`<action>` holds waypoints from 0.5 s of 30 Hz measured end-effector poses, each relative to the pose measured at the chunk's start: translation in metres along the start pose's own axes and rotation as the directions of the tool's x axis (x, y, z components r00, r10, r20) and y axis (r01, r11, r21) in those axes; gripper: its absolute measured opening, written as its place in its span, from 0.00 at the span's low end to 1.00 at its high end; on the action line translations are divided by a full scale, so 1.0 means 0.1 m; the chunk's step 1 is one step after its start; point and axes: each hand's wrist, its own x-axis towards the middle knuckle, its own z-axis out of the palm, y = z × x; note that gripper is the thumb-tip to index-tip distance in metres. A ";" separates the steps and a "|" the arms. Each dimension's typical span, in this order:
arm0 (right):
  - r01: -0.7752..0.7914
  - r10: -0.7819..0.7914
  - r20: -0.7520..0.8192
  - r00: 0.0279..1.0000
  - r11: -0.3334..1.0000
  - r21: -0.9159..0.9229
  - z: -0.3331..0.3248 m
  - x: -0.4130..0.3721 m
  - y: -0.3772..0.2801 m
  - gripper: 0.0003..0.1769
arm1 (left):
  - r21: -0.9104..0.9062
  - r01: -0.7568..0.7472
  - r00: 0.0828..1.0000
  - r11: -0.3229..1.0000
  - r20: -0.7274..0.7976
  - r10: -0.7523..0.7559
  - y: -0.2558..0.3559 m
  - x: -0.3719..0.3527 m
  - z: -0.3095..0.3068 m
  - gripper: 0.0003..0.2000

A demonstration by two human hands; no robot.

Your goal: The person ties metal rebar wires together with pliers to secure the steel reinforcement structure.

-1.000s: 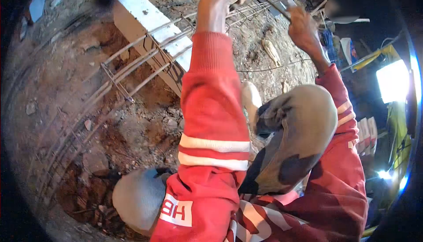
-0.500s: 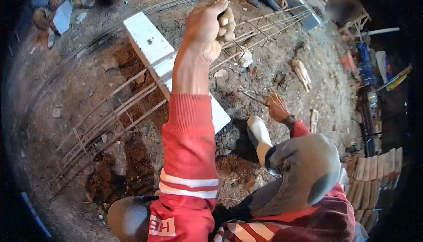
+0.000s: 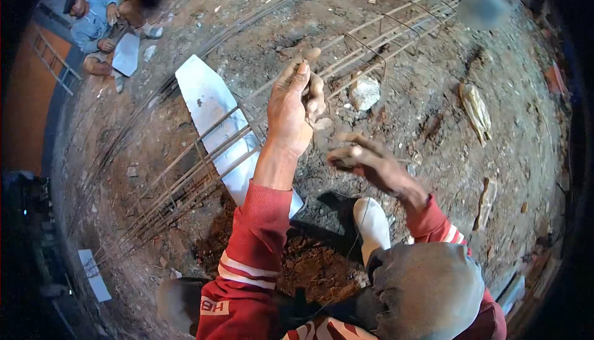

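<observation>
My left hand point(image 3: 296, 102) is raised in the middle, fingers curled in a pinch on what looks like a thin wire; most of it is hidden. To its right, my right hand point(image 3: 374, 165) has bent fingers, smeared by motion; what lies in its palm is hidden. Below and beyond my left hand, a long rebar cage point(image 3: 362, 61) with bent stirrups runs diagonally. Its rods cross over a white board point(image 3: 207, 92) lying on the ground. A thin dark wire point(image 3: 357, 235) curves down by my shoe.
A whitish stone point(image 3: 365, 94) lies beside the cage. Loose long rods point(image 3: 247, 15) stretch along the far side. A seated person point(image 3: 96, 24) is at upper left with a pale board point(image 3: 126, 54). Crumpled pale scraps point(image 3: 475, 114) lie on the right, and dug soil point(image 3: 322, 259) is near my feet.
My left hand has come down and nearer. My right hand has moved up and left towards it; the pincers it held no longer show clearly. The view has shifted.
</observation>
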 end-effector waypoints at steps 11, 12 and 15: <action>0.022 -0.131 -0.302 0.944 0.941 -0.337 -1.29 0.08 -0.95 0.11 | 0.244 -0.247 0.952 0.938 -0.120 0.282 0.67 0.20 -0.34 0.21; 0.032 -0.172 -0.280 0.945 0.897 -0.442 -1.42 0.03 -0.98 0.10 | 0.243 -0.204 0.964 0.949 -0.119 0.237 0.56 0.23 -0.29 0.21; -0.254 0.179 -0.181 0.967 0.629 -0.734 -1.87 -0.13 -0.76 0.09 | 0.258 -0.045 0.990 0.965 -0.119 0.078 0.20 0.36 -0.15 0.14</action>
